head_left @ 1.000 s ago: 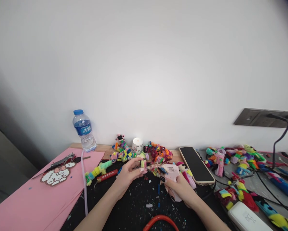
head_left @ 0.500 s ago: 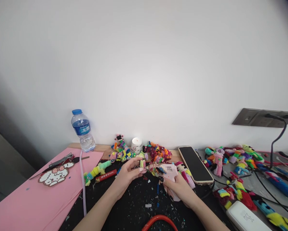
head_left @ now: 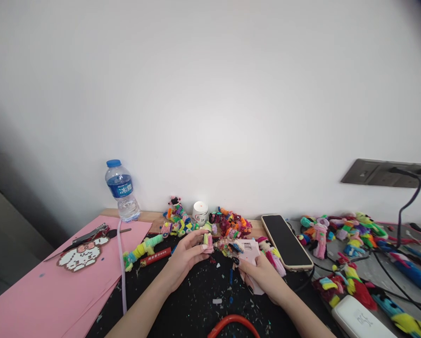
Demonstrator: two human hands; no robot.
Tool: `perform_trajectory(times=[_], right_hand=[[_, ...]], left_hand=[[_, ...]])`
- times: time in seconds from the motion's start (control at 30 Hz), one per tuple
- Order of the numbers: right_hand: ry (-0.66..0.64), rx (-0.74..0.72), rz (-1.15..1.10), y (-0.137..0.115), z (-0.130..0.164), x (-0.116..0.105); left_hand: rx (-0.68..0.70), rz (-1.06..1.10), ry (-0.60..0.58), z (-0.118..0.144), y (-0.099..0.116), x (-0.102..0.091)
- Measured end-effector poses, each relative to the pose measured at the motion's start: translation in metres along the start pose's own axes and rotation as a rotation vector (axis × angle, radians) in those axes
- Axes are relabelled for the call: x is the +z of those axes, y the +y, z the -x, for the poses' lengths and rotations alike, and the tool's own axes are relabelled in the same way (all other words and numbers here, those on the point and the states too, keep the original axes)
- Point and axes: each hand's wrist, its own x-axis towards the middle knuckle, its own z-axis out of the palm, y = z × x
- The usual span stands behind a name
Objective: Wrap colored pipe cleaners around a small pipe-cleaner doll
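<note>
Left fingers, pink-green piece at tips

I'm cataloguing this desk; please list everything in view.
bottle: 1, clear, back left
sheets: several, pink, left
plaque: 1, white, left
tool: 1, black, left
strip: 1, lilac, left
stick: 1, red, left
cup: 1, white, back
fuzzy crafts: many, multicoloured, all around
phone: 1, black, right
box: 1, white, right
socket: 1, grey, wall
cables: several, black, right
tube: 1, red, front
mat: 1, black, centre
fuzzy piece: 1, pink-green, centre
panel: 1, pink, centre
left hand: 1, on fuzzy piece
right hand: 1, on panel
</note>
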Motion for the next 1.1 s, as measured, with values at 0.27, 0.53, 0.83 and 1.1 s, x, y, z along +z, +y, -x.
perform_trajectory(times=[0.27,0.53,0.83,1.1], right_hand=[[0.036,-0.009,-0.008,-0.001,0.0038,0.0016],[-0.004,-0.01,-0.013,0.0018,0.0019,0.0001],[0.023,-0.008,0.011,0.0003,0.0024,0.0],[0.042,-0.026,0.042,-0.0016,0.0035,0.0006]], left_hand=[[0.025,-0.071,0.05,-0.0003,0.0,0.0016],[0.042,-0.163,0.038,0.0006,-0.0005,0.0042],[0.034,-0.127,0.045,0.0021,0.0021,0.0069],[0.014,-0.049,0.024,0.0006,0.0004,0.0033]])
